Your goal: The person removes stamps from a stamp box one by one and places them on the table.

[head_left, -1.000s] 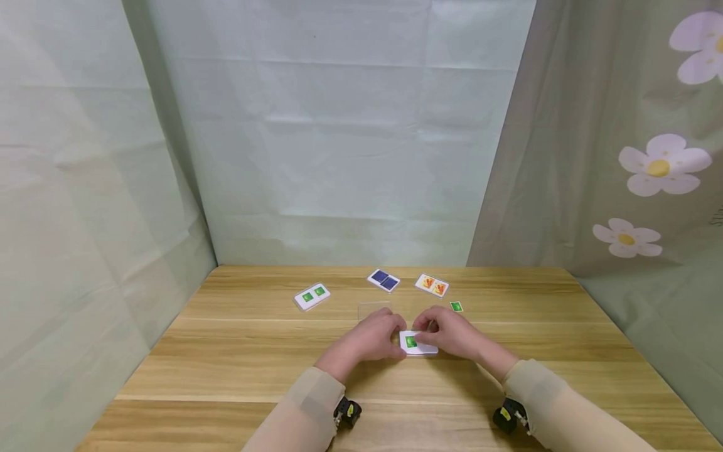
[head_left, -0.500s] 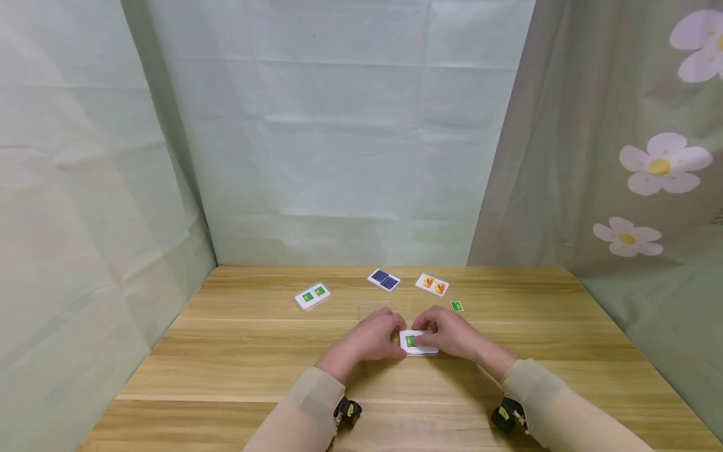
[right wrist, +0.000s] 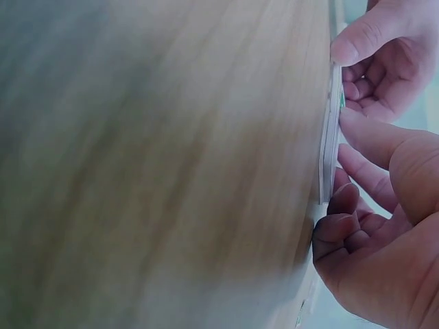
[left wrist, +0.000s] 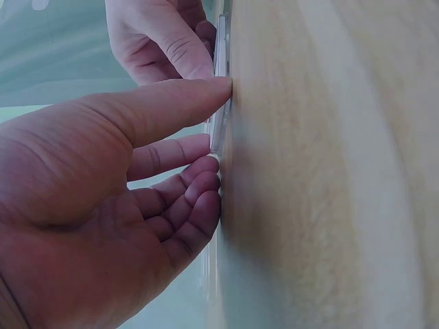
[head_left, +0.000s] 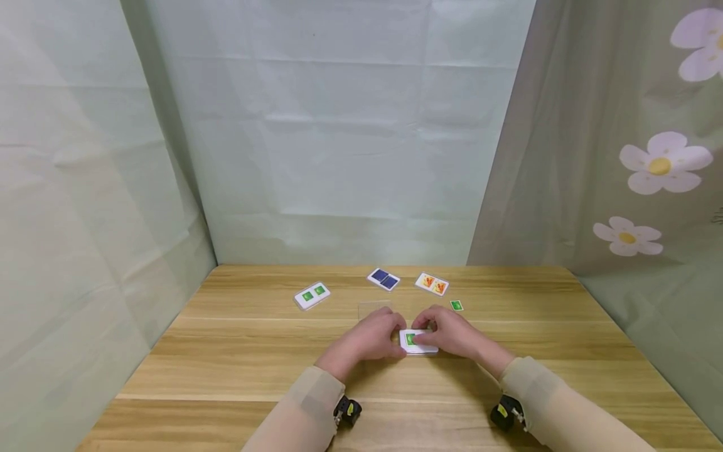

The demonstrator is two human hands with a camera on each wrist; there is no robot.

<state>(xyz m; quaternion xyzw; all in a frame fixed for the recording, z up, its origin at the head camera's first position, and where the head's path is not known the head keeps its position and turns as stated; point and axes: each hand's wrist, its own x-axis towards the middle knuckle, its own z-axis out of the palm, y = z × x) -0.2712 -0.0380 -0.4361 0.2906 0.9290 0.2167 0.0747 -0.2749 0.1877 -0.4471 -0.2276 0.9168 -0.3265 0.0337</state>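
Note:
A white card with a green picture (head_left: 410, 339) at its left lies in a clear holder (head_left: 419, 353) low over the wooden table, between both hands. My left hand (head_left: 373, 336) grips its left end: in the left wrist view the thumb is at the near edge and the index finger at the far side, other fingers curled. My right hand (head_left: 452, 333) holds the card from the right. Its thumb (right wrist: 363, 133) presses on the face beside the green picture, and its fingers curl at the far edge and right end. Part of the card is hidden under the right hand.
A clear plate (head_left: 373, 308) lies just behind the left hand. A small loose green picture (head_left: 456, 306) is right of it. Further back lie a card with two green pictures (head_left: 312, 295), one with dark blue squares (head_left: 383, 279) and one with orange pictures (head_left: 432, 284).
The right thumb has slid slightly left onto the edge of the green picture. The left hand and the other cards stay where they were.

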